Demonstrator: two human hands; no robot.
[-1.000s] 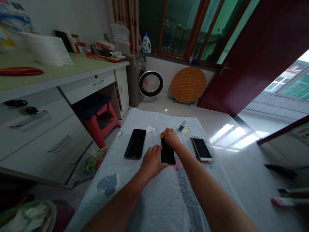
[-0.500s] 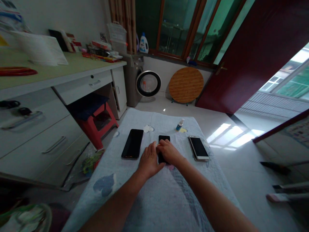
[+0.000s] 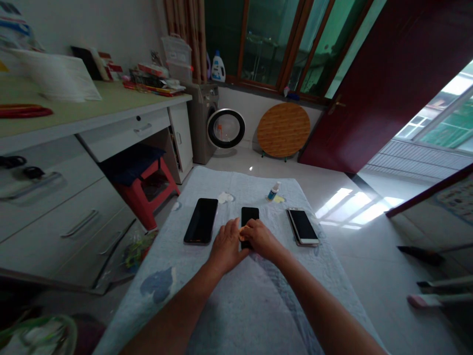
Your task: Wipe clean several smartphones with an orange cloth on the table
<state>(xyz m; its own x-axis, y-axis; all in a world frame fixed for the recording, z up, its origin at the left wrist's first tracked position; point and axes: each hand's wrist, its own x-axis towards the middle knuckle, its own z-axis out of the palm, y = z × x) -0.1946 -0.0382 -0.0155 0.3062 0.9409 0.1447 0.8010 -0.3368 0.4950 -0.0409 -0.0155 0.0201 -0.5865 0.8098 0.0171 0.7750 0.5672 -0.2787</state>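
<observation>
A black smartphone [image 3: 250,213] lies on the cloth-covered table between my hands. My left hand [image 3: 226,247] rests along its left side, fingertips at the edge and thumb by the bottom end, bracing it. Over the middle of the screen, my right hand [image 3: 261,237] has its fingers bunched together on a small orange piece [image 3: 241,233], perhaps cloth, mostly hidden by the fingers. To the left lies a larger black device [image 3: 201,221], like a big phone or small tablet. At the right, a white-framed phone [image 3: 303,226] sits on another flat device. A small spray bottle [image 3: 273,192] stands behind.
The pale blue patterned cloth [image 3: 158,286] covers the table. On the left are a white desk [image 3: 121,130] with drawers and a red stool [image 3: 158,192]. Beyond stand a washing machine with its door [image 3: 226,128] open and a round wooden tabletop [image 3: 284,129].
My right hand has slid slightly down the phone, and more of the screen's upper part and the orange piece shows. My left hand stays at the phone's side. The view has shifted slightly.
</observation>
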